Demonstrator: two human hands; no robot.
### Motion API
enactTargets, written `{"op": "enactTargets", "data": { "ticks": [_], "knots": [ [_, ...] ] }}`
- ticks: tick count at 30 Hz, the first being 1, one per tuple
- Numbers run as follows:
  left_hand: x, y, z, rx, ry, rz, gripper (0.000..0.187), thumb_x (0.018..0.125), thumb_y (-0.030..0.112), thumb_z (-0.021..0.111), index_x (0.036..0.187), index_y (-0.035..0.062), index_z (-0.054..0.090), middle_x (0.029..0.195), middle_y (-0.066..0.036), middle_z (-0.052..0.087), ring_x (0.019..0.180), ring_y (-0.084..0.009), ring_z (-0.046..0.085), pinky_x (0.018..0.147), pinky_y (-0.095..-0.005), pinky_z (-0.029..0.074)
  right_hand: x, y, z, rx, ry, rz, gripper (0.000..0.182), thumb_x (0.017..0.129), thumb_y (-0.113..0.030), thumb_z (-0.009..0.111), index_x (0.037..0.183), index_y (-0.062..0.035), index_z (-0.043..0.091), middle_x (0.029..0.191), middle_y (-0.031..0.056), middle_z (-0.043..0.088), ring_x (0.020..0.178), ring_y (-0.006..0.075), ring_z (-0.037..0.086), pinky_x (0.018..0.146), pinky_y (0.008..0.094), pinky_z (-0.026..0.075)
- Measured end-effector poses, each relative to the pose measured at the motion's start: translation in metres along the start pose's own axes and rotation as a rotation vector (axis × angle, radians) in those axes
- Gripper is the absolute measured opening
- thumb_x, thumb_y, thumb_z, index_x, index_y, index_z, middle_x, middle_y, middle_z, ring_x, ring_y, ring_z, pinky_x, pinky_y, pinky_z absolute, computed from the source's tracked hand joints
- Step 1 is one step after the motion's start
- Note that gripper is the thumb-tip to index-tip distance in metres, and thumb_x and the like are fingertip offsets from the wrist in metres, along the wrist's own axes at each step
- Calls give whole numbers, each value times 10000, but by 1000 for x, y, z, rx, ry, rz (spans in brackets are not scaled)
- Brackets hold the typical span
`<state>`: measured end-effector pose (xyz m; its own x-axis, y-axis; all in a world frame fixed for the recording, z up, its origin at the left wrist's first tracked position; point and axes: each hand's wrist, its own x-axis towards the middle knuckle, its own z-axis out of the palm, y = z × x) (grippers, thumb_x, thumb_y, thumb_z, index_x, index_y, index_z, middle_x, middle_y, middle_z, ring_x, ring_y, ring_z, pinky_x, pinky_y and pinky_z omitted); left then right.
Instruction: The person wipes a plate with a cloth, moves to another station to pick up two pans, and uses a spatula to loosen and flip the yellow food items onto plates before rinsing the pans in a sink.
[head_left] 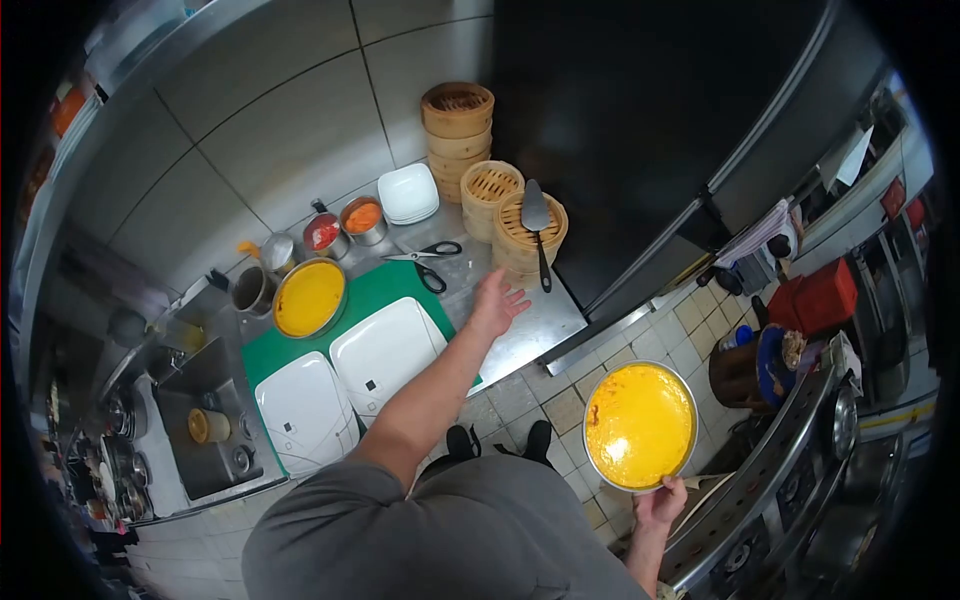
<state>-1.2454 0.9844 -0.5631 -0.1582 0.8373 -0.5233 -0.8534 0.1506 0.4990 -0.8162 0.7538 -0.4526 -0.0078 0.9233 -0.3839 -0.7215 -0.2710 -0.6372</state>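
My right hand (658,502) grips the rim of a round metal pan (691,447) filled with a glossy yellow layer (640,420), browned at one edge, held out over the floor. Fingers apart and holding nothing, my left hand (499,303) is over the steel counter (520,350). Close to it, a cake server (536,215) with a black handle lies across a bamboo steamer (510,240). Black-handled scissors (430,262) rest left of that hand. Two white square plates (388,350) (300,410) lie on a green cutting board (385,285), below a second yellow-filled round pan (310,298).
Stacked bamboo steamers (458,150), white dishes (408,194) and small metal containers (364,220) line the wall. A sink (205,380) is at the left, a dark cabinet (640,110) behind the steamers. The stove (760,500) stands at the right, near a red bin (825,297).
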Motion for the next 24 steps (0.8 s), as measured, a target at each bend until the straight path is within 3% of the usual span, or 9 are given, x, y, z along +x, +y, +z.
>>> {"op": "enactTargets", "data": {
  "ticks": [2,4,5,7,8,10,20,22,24],
  "knots": [
    [0,7,11,-81,13,-49,844,910,450,698,1509,89,226,1606,-203,70,1437,-427,287,1094,-636,349,3,-6,-7,6,2,-6,589,732,-128,589,1291,53,553,1269,183,646,1163,342,633,1044,478,495],
    [0,8,22,-171,134,-142,736,928,457,670,1467,97,322,1562,-194,279,1341,-393,436,1062,-586,413,4,-13,-11,10,4,-9,594,726,-128,594,1291,54,554,1268,182,645,1160,342,633,1038,476,500],
    [9,2,18,-171,133,-138,736,928,457,670,1467,97,322,1562,-194,279,1341,-393,436,1062,-586,413,5,-18,-11,3,-6,-12,597,723,-125,599,1292,52,554,1276,183,640,1168,344,628,1036,478,503],
    [25,-8,18,-213,-169,91,734,926,467,666,1454,54,366,1419,-228,474,1241,-389,528,1033,-505,467,13,-27,-21,-5,-24,-17,600,720,-121,605,1293,51,554,1284,184,635,1177,346,623,1034,479,505],
    [31,-10,21,-215,-171,95,734,926,467,666,1454,54,366,1419,-228,474,1241,-389,528,1033,-505,467,18,-31,-33,-27,-22,-14,659,707,-136,620,1331,46,509,1303,189,609,1192,346,605,1043,482,494],
    [37,-12,24,-277,-51,115,440,1002,369,587,1333,99,484,1226,-116,641,1094,-319,639,953,-488,524,24,-41,-48,-50,-16,-3,721,694,-150,635,1369,40,465,1322,194,583,1206,346,588,1052,484,482],
    [-6,-28,27,-62,6,92,526,1007,498,538,1319,75,517,1187,-118,647,1095,-277,618,977,-473,506,72,-60,-83,-85,-149,109,657,741,-96,615,1362,58,466,1339,196,582,1230,343,587,1072,471,480],
    [-29,-79,12,229,56,-29,545,1025,550,453,1274,78,561,1184,-122,661,1116,-266,625,1044,-549,449,87,-53,-81,-72,-187,162,657,740,-95,616,1360,63,467,1329,197,588,1223,336,593,1072,457,477],
    [-91,-127,22,303,-184,-298,639,1031,600,368,1297,61,585,1200,-133,678,1145,-252,624,1070,-511,438,103,-43,-66,-76,-232,199,673,738,-97,616,1374,60,461,1336,190,585,1225,323,594,1075,446,471]
  ]
}}
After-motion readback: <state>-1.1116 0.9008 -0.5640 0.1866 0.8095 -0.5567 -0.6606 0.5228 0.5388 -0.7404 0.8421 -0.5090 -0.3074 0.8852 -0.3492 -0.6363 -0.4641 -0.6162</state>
